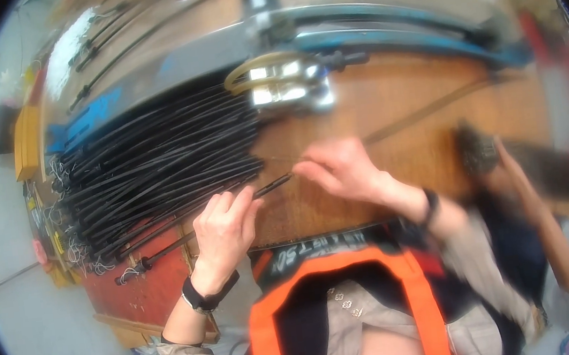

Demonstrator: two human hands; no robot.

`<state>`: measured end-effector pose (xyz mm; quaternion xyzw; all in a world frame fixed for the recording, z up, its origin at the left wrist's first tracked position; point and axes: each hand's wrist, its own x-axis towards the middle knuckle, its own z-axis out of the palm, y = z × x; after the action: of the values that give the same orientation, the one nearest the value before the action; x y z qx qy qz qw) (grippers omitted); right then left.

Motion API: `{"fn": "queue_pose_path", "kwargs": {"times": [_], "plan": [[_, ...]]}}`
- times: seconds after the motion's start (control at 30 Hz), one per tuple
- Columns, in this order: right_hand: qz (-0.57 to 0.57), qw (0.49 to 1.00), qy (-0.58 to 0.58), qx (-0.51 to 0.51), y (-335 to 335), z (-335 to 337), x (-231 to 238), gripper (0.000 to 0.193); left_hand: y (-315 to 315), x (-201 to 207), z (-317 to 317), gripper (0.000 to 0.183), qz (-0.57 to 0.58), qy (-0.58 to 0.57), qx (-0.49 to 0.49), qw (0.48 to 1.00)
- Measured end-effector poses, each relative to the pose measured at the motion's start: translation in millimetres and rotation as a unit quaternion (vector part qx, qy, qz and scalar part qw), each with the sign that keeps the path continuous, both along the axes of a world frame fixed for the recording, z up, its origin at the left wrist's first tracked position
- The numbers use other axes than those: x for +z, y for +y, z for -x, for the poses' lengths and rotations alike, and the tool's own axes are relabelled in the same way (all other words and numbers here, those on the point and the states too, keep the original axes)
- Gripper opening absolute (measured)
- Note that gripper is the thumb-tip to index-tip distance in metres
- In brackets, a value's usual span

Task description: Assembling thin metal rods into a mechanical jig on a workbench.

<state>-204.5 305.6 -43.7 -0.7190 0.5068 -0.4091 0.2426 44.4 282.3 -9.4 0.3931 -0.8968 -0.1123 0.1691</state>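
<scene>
My left hand (223, 226) is closed round a black cable (273, 185), which slants up to the right across the front of the table. Its far left end carries a thicker black fitting (145, 263) and a thin wire loop. My right hand (341, 169) pinches at the cable's right end; what exactly lies between the fingertips is too small to make out. Left of my hands spreads a thick pile of similar black cables (157, 164), with pale wire loops at their left ends. A long thin dark strand (424, 111), blurred, runs off to the right behind my right hand.
A shiny metal fixture (288, 87) with a yellowish hose (245, 75) stands beyond my hands on the wooden table (395, 165). Blue-grey rails (387, 29) cross behind it. At right, another person's hand (520, 182) is by a blurred dark object (479, 148). A yellow box (29, 150) is at far left.
</scene>
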Motion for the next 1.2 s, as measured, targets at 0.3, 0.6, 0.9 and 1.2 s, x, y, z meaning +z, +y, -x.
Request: {"fn": "queue_pose_path", "kwargs": {"times": [0.3, 0.6, 0.9, 1.2], "plan": [[0.221, 0.969, 0.101, 0.051, -7, -8, 8, 0.018, 6, 2, 9, 0.021, 0.000, 0.006, -0.007, 1.000], [0.135, 0.982, 0.112, 0.072, -12, -25, -11, 0.017, 7, -23, -39, 0.024, 0.082, -0.067, 0.097, 0.990], [0.067, 0.997, 0.010, 0.029, -13, -44, -19, 0.016, -2, -43, -42, 0.027, 0.092, -0.122, 0.123, 0.981], [0.024, 0.993, 0.113, -0.003, -11, -32, 10, 0.016, 4, -32, -55, 0.037, 0.049, -0.062, 0.075, 0.994]]}}
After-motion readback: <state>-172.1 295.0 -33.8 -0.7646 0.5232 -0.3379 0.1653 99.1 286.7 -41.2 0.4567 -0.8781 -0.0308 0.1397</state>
